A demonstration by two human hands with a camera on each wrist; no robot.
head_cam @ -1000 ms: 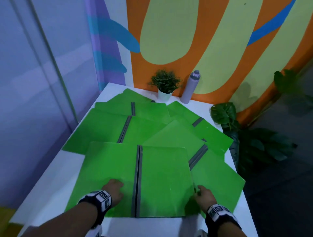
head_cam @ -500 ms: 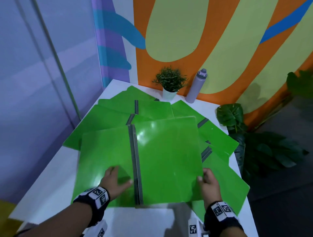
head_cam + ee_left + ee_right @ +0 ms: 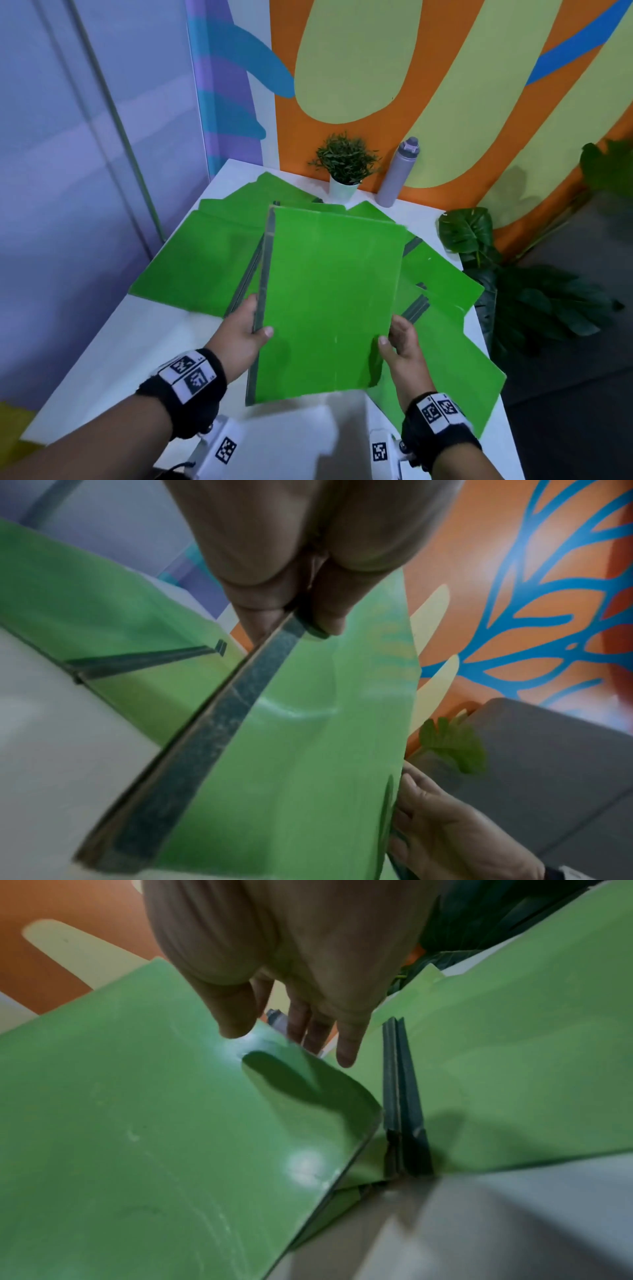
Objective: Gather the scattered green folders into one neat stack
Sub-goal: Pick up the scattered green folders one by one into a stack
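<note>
I hold one green folder (image 3: 329, 301) folded closed and tilted up above the white table (image 3: 137, 342). My left hand (image 3: 257, 322) pinches its dark grey spine (image 3: 219, 737), thumb on the front, fingers behind. My right hand (image 3: 394, 335) grips the folder's right edge, thumb pressing the cover (image 3: 154, 1123) and fingers hidden behind it. Several other green folders lie spread open and overlapping on the table, one at the left (image 3: 198, 263) and one at the right (image 3: 442, 359) with its spine (image 3: 400, 1096) showing.
A small potted plant (image 3: 344, 171) and a grey bottle (image 3: 399, 171) stand at the table's far edge against the painted wall. Large leafy plants (image 3: 479, 240) sit on the floor off the right edge. A glass partition runs along the left.
The nearest folder lay open and flat under both hands. It was lifted off the pile and folded shut, and now hangs closed between my two hands.
</note>
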